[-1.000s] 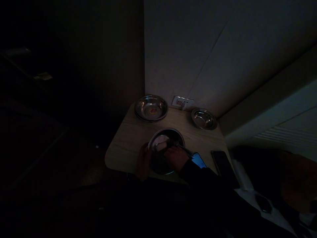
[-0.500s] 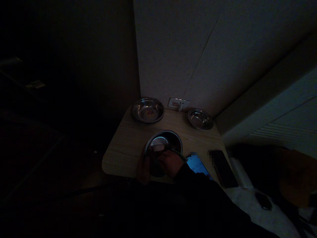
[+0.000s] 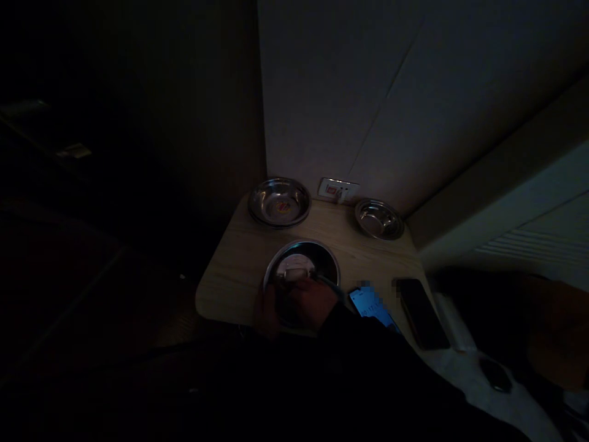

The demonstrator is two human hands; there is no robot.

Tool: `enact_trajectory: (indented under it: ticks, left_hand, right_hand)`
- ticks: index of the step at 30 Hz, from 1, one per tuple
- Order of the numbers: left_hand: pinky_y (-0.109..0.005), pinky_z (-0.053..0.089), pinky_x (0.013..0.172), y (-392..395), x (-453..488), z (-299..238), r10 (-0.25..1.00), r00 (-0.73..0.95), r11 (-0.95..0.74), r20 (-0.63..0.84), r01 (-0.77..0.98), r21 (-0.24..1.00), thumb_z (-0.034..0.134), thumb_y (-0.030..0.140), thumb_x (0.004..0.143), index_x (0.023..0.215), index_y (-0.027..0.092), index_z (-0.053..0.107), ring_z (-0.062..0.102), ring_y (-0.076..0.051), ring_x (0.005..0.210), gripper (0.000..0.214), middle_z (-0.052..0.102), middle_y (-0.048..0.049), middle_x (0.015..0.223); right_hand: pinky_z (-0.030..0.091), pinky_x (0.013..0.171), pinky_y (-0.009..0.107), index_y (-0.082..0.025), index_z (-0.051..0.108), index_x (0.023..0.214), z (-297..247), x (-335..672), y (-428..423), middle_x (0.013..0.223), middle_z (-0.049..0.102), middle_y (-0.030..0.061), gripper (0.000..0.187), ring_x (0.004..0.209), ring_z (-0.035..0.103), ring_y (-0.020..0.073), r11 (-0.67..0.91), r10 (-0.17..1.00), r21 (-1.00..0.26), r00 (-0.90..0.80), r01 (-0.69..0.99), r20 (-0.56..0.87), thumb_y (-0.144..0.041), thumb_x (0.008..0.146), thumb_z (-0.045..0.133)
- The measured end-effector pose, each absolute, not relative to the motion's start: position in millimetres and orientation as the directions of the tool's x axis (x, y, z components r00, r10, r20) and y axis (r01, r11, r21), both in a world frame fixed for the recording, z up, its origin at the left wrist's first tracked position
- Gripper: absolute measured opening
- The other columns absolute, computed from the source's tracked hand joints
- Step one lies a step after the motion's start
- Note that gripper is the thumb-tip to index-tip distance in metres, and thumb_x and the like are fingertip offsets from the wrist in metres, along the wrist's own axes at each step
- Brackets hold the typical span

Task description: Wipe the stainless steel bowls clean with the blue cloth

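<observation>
On the small wooden table stands a deep metal bowl (image 3: 335,263) with a pale, block-like piece (image 3: 296,274) in it. My left hand (image 3: 267,313) is closed at the bowl's near left rim, though its fingers are very dark. Over the bowl's near right side is my right hand (image 3: 313,302), fingers curled down into it. A thin, greenish-grey long thing (image 3: 329,284) shows beside that hand, crossing the right rim; its kind is too dark to tell. What the right fingertips hold is hidden.
Stacked shallow metal bowls (image 3: 280,204) stand at the back left, smaller metal bowls (image 3: 379,220) at the back right. A lit phone (image 3: 372,305) and a dark phone (image 3: 421,313) lie to the right. A wall socket (image 3: 338,190) holds a plug. A black mouse-like object (image 3: 496,375) rests on pale cloth.
The whole view has shifted slightly, so things sit a little further right. My right hand has moved slightly left within the bowl; my left hand stays at the rim.
</observation>
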State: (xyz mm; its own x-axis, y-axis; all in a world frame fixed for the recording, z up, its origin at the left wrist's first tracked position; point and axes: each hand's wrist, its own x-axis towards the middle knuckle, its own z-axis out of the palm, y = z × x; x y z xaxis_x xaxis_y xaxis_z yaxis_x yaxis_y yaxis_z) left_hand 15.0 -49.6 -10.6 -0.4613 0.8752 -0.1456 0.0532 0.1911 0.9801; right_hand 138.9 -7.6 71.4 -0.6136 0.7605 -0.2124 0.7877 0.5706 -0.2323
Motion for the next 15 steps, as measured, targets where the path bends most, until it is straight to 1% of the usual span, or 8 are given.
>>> enact_trajectory:
  ticks: [3,7,9,12,15]
  left_hand:
    - [-0.039,0.049,0.089,-45.1,18.4,-9.5,0.861,-0.478,0.211,-0.175,0.024,0.977,0.044,0.057,0.083,0.106,0.02,0.066,0.061,-0.027,0.106,0.049,0.07,-0.0095,0.102]
    - [-0.039,0.052,0.082,-40.4,16.7,-9.1,0.837,-0.495,0.256,-0.232,-0.022,0.967,0.042,0.061,0.081,0.097,0.017,0.069,0.064,-0.028,0.096,0.054,0.071,-0.0102,0.09]
    - [-0.039,0.052,0.084,-40.5,14.9,-7.8,0.83,-0.505,0.265,-0.239,-0.021,0.964,0.044,0.061,0.08,0.094,0.018,0.069,0.063,-0.028,0.1,0.052,0.071,-0.0099,0.09]
    - [-0.039,0.048,0.091,-43.7,14.5,-4.3,0.83,-0.516,0.257,-0.21,0.02,0.966,0.05,0.059,0.079,0.095,0.021,0.069,0.058,-0.029,0.111,0.046,0.07,-0.0099,0.098]
    - [-0.041,0.044,0.097,-48.0,17.5,-0.7,0.834,-0.518,0.253,-0.191,0.051,0.966,0.053,0.057,0.078,0.098,0.022,0.069,0.051,-0.03,0.12,0.043,0.069,-0.0103,0.106]
  right_hand:
    - [0.044,0.075,0.031,-0.017,0.071,0.086,69.9,156.7,-7.4,0.089,0.069,0.0099,0.023,0.089,0.061,0.0219,0.566,0.761,-0.196,-0.599,0.801,-0.251,-0.016,0.088,0.048]
    - [0.043,0.081,0.031,-0.015,0.07,0.092,62.3,152.4,-6.8,0.095,0.068,0.0113,0.023,0.094,0.059,0.022,0.556,0.778,-0.186,-0.586,0.81,-0.228,-0.016,0.089,0.047]
    - [0.042,0.086,0.03,-0.015,0.069,0.095,59.2,142.0,-6.9,0.102,0.067,0.0105,0.024,0.097,0.058,0.021,0.545,0.792,-0.198,-0.578,0.815,-0.199,-0.019,0.091,0.045]
    - [0.039,0.092,0.028,-0.017,0.067,0.101,58.8,130.5,-6.9,0.109,0.065,0.0085,0.026,0.102,0.056,0.019,0.536,0.806,-0.219,-0.571,0.815,-0.154,-0.022,0.093,0.042]
    - [0.039,0.091,0.029,-0.018,0.066,0.102,61.3,133.3,-5.9,0.107,0.066,0.0088,0.026,0.103,0.056,0.0195,0.536,0.809,-0.223,-0.571,0.814,-0.138,-0.025,0.093,0.043]
